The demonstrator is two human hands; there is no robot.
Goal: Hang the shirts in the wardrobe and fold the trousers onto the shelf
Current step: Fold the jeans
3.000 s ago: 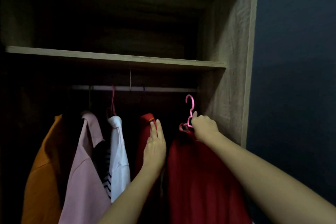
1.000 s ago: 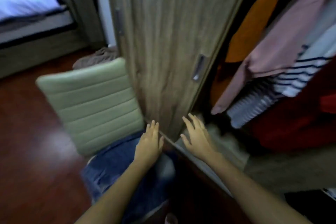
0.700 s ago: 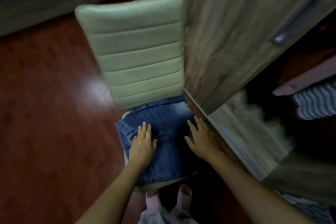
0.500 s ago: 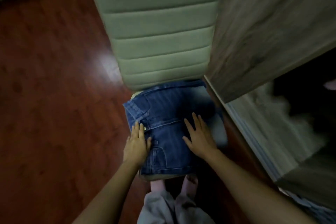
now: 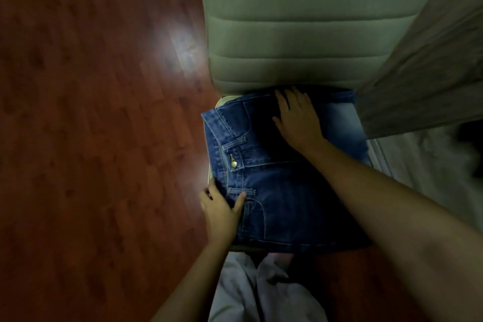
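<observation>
Blue denim trousers [image 5: 282,191] lie folded on the seat of a green chair, waistband and brass button toward the left. My left hand [image 5: 220,208] grips the near left corner of the waistband, thumb on top and fingers round the edge. My right hand [image 5: 298,119] rests flat on the far part of the trousers, fingers stretched toward the chair back. No shirts or hangers are in view.
The chair's padded green back [image 5: 292,23] rises just beyond the trousers. A wooden wardrobe door [image 5: 431,60] stands at the right, with the wardrobe's pale floor [image 5: 428,165] below it. Reddish wooden flooring [image 5: 91,138] fills the left. My own pale clothing [image 5: 261,293] shows at the bottom.
I have turned from the wardrobe rail down to the chair. Both hands came down onto the trousers; the left moved to the waistband corner, the right slid toward the chair back.
</observation>
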